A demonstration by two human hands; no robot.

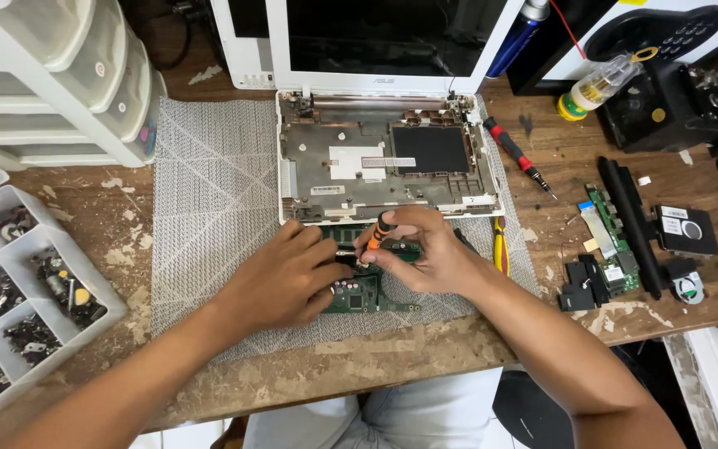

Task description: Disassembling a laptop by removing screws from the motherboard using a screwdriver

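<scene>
My right hand (425, 249): fingers pinched an orange screwdriver (378, 231) upright over the green circuit board (367, 293). My left hand (288, 278): fingers spread, pressing that board onto the grey mat (209, 191).

Both forearms are showing bare, with no sleeves, watch or rings; the left hand (286, 278) and right hand (427, 254) are ungloved, light grey trousers showing below

dark laptop screen (384, 33), white-framed, top centre
</scene>
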